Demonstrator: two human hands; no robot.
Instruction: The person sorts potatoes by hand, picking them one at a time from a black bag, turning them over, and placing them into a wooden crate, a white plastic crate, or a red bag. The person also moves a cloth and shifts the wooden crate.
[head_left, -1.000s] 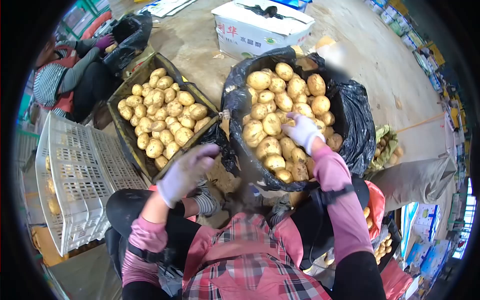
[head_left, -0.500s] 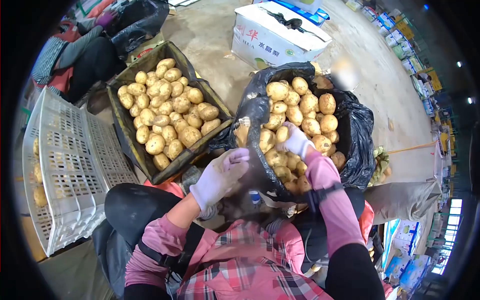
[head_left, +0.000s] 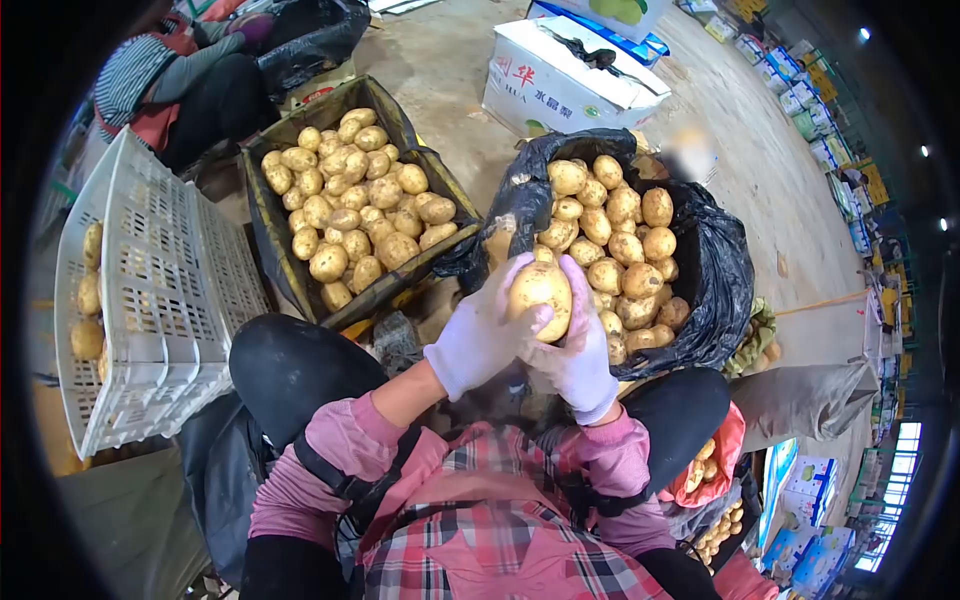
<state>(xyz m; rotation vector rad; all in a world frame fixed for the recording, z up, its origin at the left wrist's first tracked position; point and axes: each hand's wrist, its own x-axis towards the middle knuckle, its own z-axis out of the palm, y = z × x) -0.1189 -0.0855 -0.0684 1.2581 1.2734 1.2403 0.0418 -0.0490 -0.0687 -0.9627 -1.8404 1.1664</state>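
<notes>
A large yellow potato (head_left: 541,294) is held up between my two gloved hands. My left hand (head_left: 482,332) cups it from the left, fingers curled round its side. From the right, my right hand (head_left: 582,358) closes on the same potato. Just behind and to the right stands a box lined with a black plastic bag (head_left: 722,262), filled with potatoes (head_left: 640,250). To the left of my hands is a dark-lined crate (head_left: 283,262) heaped with more potatoes (head_left: 350,205).
A white slatted plastic basket (head_left: 150,300) leans at the far left, with several potatoes behind its wall. A white carton (head_left: 570,90) stands at the back. Another person in a striped sleeve (head_left: 150,75) sits at upper left. A red bag (head_left: 705,465) with potatoes lies at lower right.
My right hand has come back from the black-lined box, bringing a potato toward me. My left hand has moved right and up to meet it, and both now hold it. The view has shifted slightly.
</notes>
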